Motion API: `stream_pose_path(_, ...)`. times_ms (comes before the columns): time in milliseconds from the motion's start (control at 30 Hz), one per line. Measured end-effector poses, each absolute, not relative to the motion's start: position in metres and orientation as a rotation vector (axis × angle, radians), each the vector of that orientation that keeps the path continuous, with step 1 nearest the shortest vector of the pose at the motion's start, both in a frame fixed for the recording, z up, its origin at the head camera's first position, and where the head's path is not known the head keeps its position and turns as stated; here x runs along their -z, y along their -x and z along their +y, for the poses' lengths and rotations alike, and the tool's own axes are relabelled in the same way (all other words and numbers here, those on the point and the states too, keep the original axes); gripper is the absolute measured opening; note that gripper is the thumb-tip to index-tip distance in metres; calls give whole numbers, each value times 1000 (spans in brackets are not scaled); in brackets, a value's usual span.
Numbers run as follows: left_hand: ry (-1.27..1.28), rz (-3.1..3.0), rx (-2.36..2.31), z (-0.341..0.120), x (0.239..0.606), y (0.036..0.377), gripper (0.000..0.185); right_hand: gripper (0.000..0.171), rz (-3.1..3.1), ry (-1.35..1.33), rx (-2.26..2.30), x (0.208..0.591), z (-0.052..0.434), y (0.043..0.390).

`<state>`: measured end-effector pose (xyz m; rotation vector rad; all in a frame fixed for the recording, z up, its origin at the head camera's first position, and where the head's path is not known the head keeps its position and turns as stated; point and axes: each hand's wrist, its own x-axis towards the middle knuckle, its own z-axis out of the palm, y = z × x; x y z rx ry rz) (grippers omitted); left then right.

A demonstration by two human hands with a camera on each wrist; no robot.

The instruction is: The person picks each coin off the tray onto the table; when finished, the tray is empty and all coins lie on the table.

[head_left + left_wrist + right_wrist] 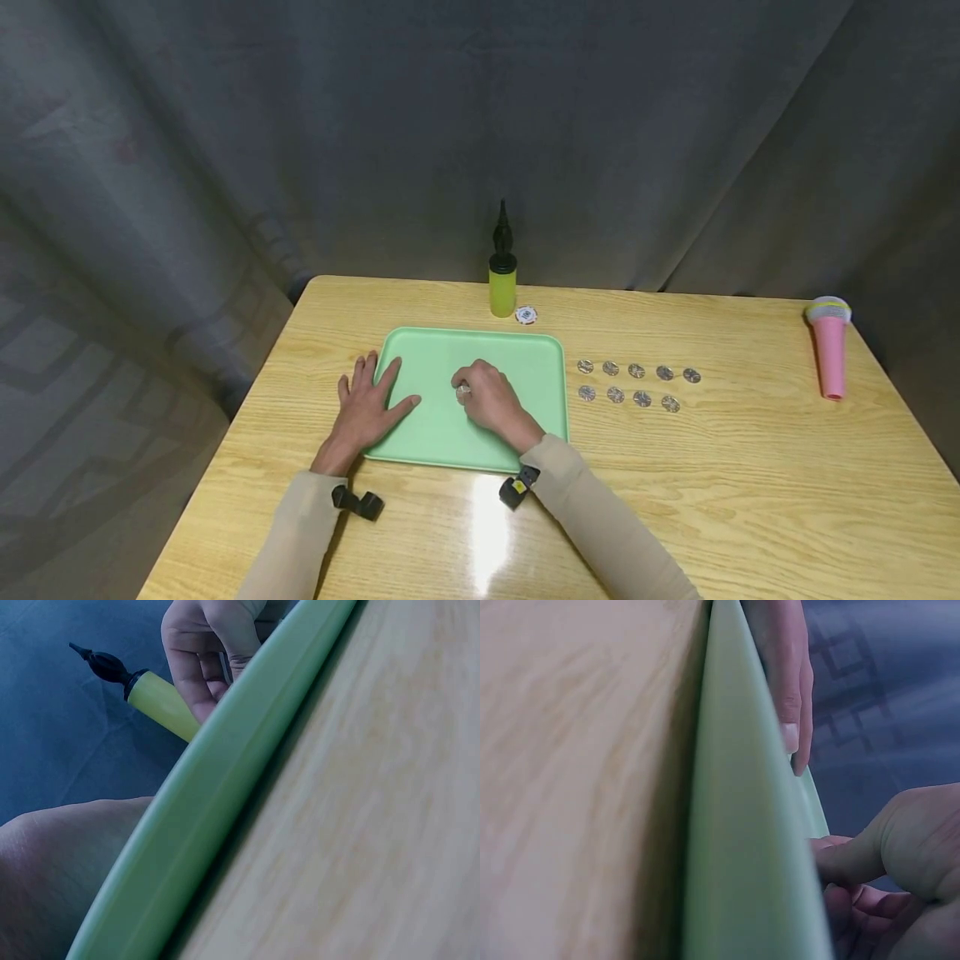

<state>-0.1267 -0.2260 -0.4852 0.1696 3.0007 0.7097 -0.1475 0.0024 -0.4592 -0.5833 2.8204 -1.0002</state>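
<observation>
A pale green tray [427, 346] lies on the wooden table. Over its middle, my right hand [491, 398] has curled fingers and pinches a round silver coin [462, 393] against the tray's surface. My left hand [366, 414] is spread flat across the tray's left side, with thumb and forefinger reaching inside the rim. In the left wrist view the tray's wall [217, 787] hides the coin and the lower part of the right hand [217, 637]. The right wrist view has both hands behind the tray wall [739, 802], the right hand [922, 855] with fingers bent.
Right of the tray, several silver coins [636, 371] lie in two rows. Behind it stand a yellow-green hand pump [502, 287] with black nozzle and a poker chip [527, 315]. A pink toy microphone [830, 354] lies far right. A dark curtain [480, 125] hangs behind the table.
</observation>
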Motion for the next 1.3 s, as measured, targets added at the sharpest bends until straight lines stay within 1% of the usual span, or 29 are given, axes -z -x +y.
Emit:
stream_pose_path(200, -166, 2995, -715, -226, 484, 126, 80, 10, 2833, 586, 1049, 460, 5, 147)
stream_pose_path(500, -177, 3001, -719, -225, 485, 126, 80, 8, 2798, 602, 1135, 460, 9, 149)
stream_pose_path(733, -166, 3000, -715, -225, 486, 127, 81, 14, 2762, 600, 1189, 457, 15, 151)
stream_pose_path(967, -162, 2999, -705, -226, 486, 127, 81, 18, 2686, 533, 1260, 453, 23, 153)
stream_pose_path(1300, -161, 2987, -720, -227, 486, 127, 81, 18, 2641, 416, 1362, 450, 40, 155)
